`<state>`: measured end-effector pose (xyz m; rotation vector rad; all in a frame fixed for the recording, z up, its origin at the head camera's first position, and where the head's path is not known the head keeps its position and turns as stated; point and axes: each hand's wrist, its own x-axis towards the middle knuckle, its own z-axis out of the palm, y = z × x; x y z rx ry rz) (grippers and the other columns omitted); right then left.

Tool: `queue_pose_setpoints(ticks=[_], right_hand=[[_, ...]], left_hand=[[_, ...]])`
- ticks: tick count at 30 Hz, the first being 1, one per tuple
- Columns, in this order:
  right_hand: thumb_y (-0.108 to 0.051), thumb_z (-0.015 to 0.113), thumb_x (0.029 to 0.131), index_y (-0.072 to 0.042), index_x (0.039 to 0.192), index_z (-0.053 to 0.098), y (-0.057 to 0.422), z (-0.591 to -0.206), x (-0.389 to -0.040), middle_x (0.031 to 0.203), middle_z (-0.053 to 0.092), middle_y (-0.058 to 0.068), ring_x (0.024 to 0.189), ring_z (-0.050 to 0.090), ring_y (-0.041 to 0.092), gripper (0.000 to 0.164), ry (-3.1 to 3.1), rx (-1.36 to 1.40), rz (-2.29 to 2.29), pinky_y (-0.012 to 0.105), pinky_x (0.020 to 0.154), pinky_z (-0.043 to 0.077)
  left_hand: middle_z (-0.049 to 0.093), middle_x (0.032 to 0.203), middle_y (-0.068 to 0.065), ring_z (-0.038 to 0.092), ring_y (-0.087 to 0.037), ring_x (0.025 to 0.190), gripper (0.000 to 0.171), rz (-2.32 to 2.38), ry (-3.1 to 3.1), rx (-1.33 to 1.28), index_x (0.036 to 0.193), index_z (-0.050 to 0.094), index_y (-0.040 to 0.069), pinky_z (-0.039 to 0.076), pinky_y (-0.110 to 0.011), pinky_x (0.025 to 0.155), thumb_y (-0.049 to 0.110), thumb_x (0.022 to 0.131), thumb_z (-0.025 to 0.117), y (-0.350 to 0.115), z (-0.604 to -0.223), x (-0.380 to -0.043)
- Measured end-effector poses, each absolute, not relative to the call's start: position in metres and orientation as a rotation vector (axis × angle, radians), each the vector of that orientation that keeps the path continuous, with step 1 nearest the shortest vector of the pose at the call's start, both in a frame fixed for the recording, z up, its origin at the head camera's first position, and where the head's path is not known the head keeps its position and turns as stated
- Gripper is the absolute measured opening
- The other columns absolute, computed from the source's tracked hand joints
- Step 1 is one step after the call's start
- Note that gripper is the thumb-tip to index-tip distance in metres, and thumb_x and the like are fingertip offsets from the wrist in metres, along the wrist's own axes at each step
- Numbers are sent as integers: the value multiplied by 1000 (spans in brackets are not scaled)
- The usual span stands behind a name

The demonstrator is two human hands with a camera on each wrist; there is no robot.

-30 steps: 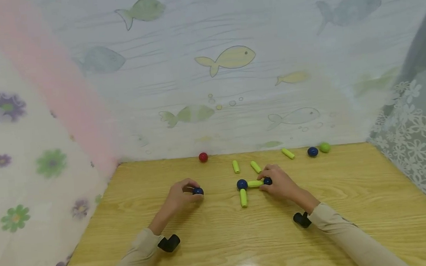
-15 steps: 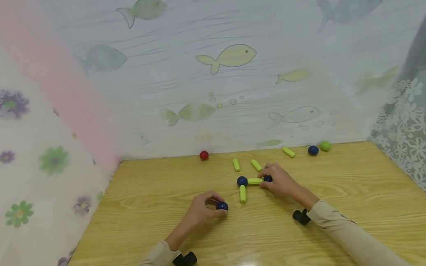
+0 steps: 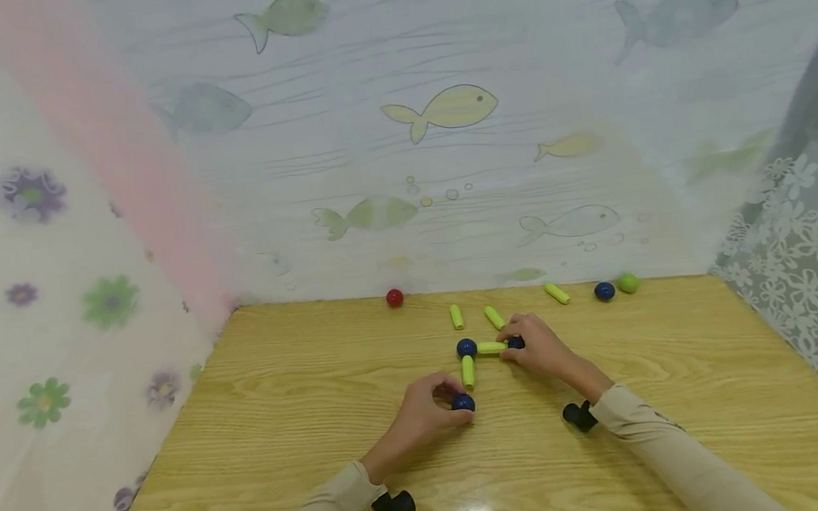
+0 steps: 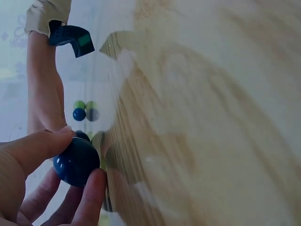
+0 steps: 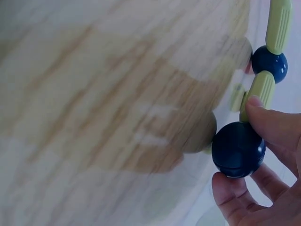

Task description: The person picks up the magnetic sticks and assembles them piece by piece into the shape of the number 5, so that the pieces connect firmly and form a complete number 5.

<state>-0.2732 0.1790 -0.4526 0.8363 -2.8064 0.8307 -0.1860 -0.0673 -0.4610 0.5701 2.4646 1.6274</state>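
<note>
My left hand point(image 3: 428, 409) pinches a dark blue ball point(image 3: 464, 404) between thumb and fingers; the left wrist view shows this blue ball point(image 4: 76, 161) large and glossy. Just beyond it lies an L of ridged yellow-green rods and blue balls: a corner ball point(image 3: 466, 349), a rod point(image 3: 468, 372) pointing toward me and another rod point(image 3: 491, 348) running right. At that rod's right end, my right hand point(image 3: 538, 346) grips a second blue ball point(image 5: 238, 149), its thumb by the joint with the rod point(image 5: 260, 92).
Loose yellow-green rods lie behind the L: one rod point(image 3: 457, 317), another rod point(image 3: 495, 317) and a farther rod point(image 3: 557, 293). At the table's back edge sit a red ball point(image 3: 394, 298), a blue ball point(image 3: 605, 292) and a green ball point(image 3: 628, 283). A fish-patterned curtain point(image 3: 345, 157) hangs behind.
My left hand has carried its blue ball rightward and toward me, to just in front of the near rod's end. My right hand has stayed on its ball.
</note>
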Motion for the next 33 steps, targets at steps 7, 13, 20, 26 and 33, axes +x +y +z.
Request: queue_pose_setpoints(ticks=[7, 13, 20, 26, 33], right_hand=[[-12, 76, 80, -3, 97, 74, 179, -450, -275, 94, 63, 7, 83, 51, 23, 19, -2811, 889, 817, 36, 70, 44], [-11, 76, 80, -3, 97, 74, 181, -449, -276, 92, 63, 6, 84, 54, 24, 19, -2801, 916, 813, 39, 72, 45], [-13, 77, 79, -4, 96, 74, 181, -450, -277, 88, 62, 3, 80, 52, 20, 19, -2806, 922, 785, 34, 68, 43], [-12, 77, 79, -4, 95, 74, 180, -450, -277, 88, 62, 3, 80, 52, 20, 19, -2805, 918, 796, 35, 69, 44], [-12, 78, 79, -4, 95, 74, 180, -450, -277, 89, 63, 4, 81, 53, 21, 19, -2798, 918, 789, 36, 70, 45]], left_hand=[[62, 90, 0, 60, -12, 83, 26, 1634, 2500, 557, 92, 64, 8, 52, -21, 70, 11, 74, 82, -55, -462, -188], [60, 91, 0, 59, -13, 83, 27, 1617, 2560, 546, 92, 63, 8, 51, -21, 70, 12, 74, 82, -51, -460, -189], [59, 91, -1, 60, -14, 83, 27, 1618, 2576, 530, 91, 62, 7, 51, -21, 71, 11, 73, 83, -50, -459, -189], [59, 91, -1, 59, -14, 83, 28, 1605, 2594, 518, 92, 63, 7, 51, -21, 72, 12, 72, 83, -50, -460, -190], [60, 92, -2, 59, -15, 84, 29, 1595, 2585, 507, 94, 64, 6, 51, -22, 73, 12, 73, 83, -51, -460, -191]])
